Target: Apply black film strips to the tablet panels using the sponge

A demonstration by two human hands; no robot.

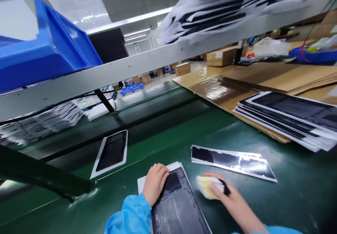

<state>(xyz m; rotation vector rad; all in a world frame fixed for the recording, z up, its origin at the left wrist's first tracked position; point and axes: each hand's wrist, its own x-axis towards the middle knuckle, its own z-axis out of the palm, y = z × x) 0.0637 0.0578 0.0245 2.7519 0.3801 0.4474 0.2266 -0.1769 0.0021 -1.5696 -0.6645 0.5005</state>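
Note:
A black rectangular panel with a white backing sheet lies on the green work surface in front of me. My left hand is closed over its upper left edge, fingers curled and pressed together on the black face. Just to the right of the panel, my right hand grips a pale yellow and white sponge-like pad. The pad has a dark part at its right side and is smeared by motion; it is apart from the panel. Beyond it lie narrow dark glossy strips on white backing.
Another black panel on a white sheet lies at left. A stack of panels rests on cardboard at right. A metal shelf rail crosses overhead, bearing a blue bin and stacked sheets. A dark post stands at lower left.

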